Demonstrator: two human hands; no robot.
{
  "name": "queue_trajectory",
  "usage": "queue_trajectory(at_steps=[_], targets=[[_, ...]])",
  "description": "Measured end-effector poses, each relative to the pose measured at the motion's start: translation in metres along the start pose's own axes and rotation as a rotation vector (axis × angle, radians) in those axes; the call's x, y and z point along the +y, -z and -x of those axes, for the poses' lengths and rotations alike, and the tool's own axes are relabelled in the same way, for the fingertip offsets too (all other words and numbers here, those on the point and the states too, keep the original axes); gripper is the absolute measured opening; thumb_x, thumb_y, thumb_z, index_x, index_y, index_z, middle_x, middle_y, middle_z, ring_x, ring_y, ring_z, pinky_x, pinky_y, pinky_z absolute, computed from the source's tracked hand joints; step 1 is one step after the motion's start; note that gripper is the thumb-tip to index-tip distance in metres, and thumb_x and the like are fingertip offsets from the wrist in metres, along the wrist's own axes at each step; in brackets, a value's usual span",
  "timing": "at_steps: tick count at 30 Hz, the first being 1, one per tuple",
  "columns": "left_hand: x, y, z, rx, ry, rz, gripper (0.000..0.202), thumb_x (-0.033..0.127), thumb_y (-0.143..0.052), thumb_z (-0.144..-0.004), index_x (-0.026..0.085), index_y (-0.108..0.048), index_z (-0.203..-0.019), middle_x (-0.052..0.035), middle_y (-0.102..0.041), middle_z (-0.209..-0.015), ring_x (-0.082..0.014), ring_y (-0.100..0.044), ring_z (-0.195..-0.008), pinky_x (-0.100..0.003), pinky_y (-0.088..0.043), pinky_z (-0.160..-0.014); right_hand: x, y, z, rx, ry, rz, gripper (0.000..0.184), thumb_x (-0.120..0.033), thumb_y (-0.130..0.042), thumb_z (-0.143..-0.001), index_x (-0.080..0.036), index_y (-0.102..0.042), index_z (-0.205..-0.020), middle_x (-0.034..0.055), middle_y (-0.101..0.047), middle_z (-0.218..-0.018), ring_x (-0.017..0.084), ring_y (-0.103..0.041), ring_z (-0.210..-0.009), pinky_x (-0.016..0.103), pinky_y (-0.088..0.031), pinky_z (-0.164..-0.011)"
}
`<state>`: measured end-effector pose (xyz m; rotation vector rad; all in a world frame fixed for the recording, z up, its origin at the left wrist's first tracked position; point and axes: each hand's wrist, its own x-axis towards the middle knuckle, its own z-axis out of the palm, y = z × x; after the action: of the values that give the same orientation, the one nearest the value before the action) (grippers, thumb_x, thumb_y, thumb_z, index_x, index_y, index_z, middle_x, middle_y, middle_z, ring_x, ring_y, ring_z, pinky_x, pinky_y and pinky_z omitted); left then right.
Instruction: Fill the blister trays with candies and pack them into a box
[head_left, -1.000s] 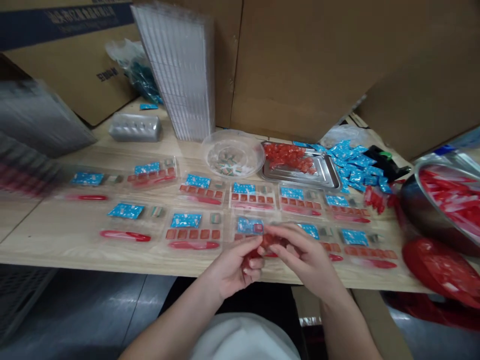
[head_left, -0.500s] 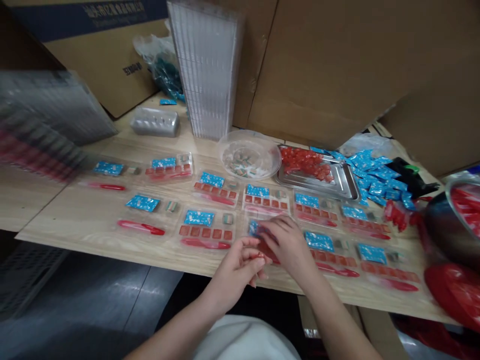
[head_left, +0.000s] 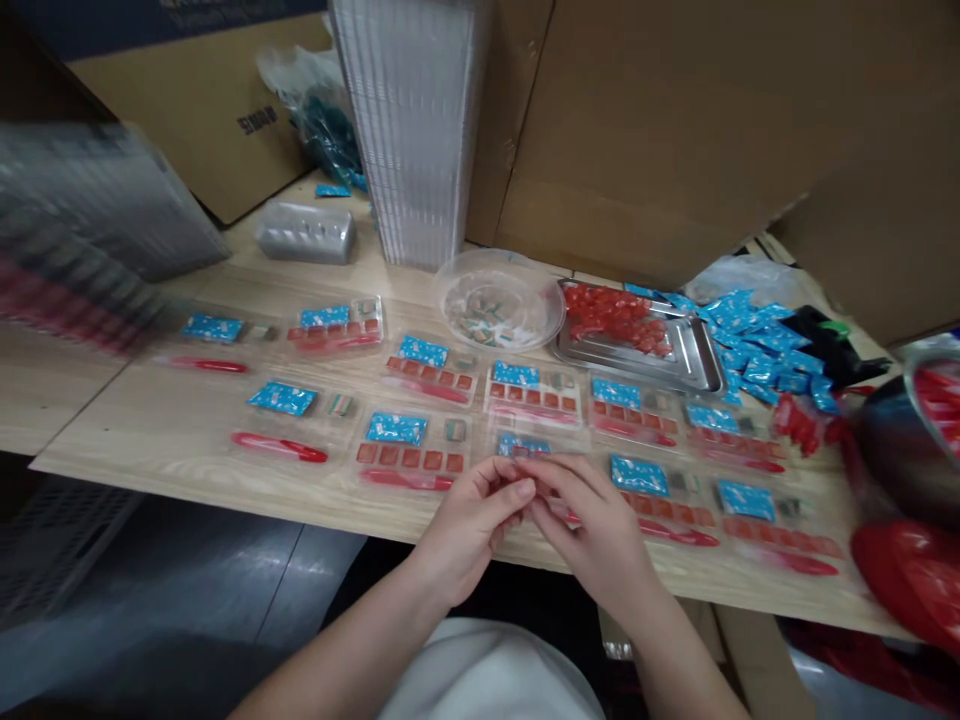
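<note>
At the front edge of the wooden table point(head_left: 150, 420), the left hand point(head_left: 472, 530) and right hand point(head_left: 592, 525) meet, curled, whatever they may grasp hidden, over a clear tray point(head_left: 555, 445) showing a blue sachet point(head_left: 521, 445). Most nearby trays point(head_left: 532, 390) already hold red cubes point(head_left: 409, 457) and red sticks point(head_left: 279, 447); more cubes fill a steel pan point(head_left: 697, 360), beside loose sachets point(head_left: 757, 350).

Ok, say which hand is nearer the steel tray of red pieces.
The right hand is nearer, below the steel tray; the left hand is farther off, below and to its left.
</note>
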<state>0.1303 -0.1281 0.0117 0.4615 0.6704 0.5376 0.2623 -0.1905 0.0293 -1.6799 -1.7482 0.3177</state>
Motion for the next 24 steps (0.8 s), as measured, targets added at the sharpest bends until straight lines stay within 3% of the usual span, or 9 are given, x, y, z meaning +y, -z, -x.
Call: queue_trajectory(at_steps=[4,6,9,11,15,19,24], targets=[[-0.001,-0.001,0.002,0.012,-0.027,-0.191,0.020,0.034,-0.071,-0.074,0.016,-0.062,-0.076,0.0034,-0.055,-0.066,-0.0054,-0.040,-0.055,-0.019,-0.030,-0.054,0.007,0.002,0.005,0.064,-0.056,-0.049,0.029,-0.020,-0.059,-0.085,-0.027,-0.062,-0.113,0.0060,-0.064,-0.103,0.019,-0.061,-0.095,0.032,-0.053,-0.079],[0.000,0.000,0.004,0.020,-0.076,-0.306,0.019,0.035,-0.068,-0.076,0.017,-0.067,-0.080,0.0015,-0.059,-0.068,-0.0074,-0.043,-0.057,-0.020,-0.033,-0.056,0.009,0.006,0.007,0.052,-0.115,-0.125,0.029,-0.022,-0.060,-0.084,-0.028,-0.063,-0.112,0.0061,-0.064,-0.104,0.019,-0.062,-0.095,0.032,-0.054,-0.077],[0.006,0.000,0.006,0.008,-0.240,-0.499,0.016,0.032,-0.065,-0.079,0.018,-0.071,-0.084,-0.0042,-0.065,-0.085,-0.0154,-0.056,-0.080,-0.025,-0.041,-0.073,0.008,0.007,0.009,0.034,-0.215,-0.265,0.034,-0.022,-0.059,-0.085,-0.029,-0.059,-0.117,0.0056,-0.065,-0.105,0.018,-0.064,-0.090,0.031,-0.056,-0.074],[0.011,0.001,0.008,-0.006,-0.315,-0.587,0.016,0.031,-0.062,-0.081,0.018,-0.071,-0.084,-0.0059,-0.065,-0.091,-0.0189,-0.057,-0.090,-0.027,-0.041,-0.081,0.006,0.005,0.009,0.052,-0.234,-0.299,0.037,-0.022,-0.058,-0.085,-0.029,-0.056,-0.121,0.0058,-0.064,-0.106,0.018,-0.065,-0.089,0.033,-0.055,-0.076],[0.014,0.001,0.007,0.026,-0.343,-0.622,0.016,0.032,-0.064,-0.080,0.018,-0.069,-0.076,-0.0038,-0.063,-0.080,-0.0173,-0.057,-0.079,-0.026,-0.043,-0.075,0.002,-0.001,0.009,0.053,-0.205,-0.303,0.033,-0.022,-0.058,-0.085,-0.027,-0.058,-0.118,0.0077,-0.064,-0.108,0.021,-0.064,-0.094,0.038,-0.054,-0.082],[0.015,0.005,0.006,0.042,-0.280,-0.577,0.020,0.035,-0.061,-0.081,0.017,-0.069,-0.077,-0.0027,-0.064,-0.074,-0.0146,-0.055,-0.071,-0.024,-0.041,-0.069,0.005,0.001,0.005,0.027,-0.238,-0.325,0.020,-0.026,-0.060,-0.084,-0.025,-0.065,-0.103,0.0068,-0.066,-0.101,0.021,-0.064,-0.092,0.036,-0.054,-0.079],[0.031,0.026,0.005,0.307,-0.447,-0.568,0.021,0.035,-0.060,-0.083,0.019,-0.069,-0.091,-0.0021,-0.064,-0.083,-0.0101,-0.048,-0.062,-0.020,-0.038,-0.058,0.020,0.001,-0.013,0.134,-0.149,0.038,0.021,-0.026,-0.057,-0.085,-0.025,-0.067,-0.104,0.0062,-0.068,-0.098,0.021,-0.062,-0.090,0.038,-0.051,-0.080]])
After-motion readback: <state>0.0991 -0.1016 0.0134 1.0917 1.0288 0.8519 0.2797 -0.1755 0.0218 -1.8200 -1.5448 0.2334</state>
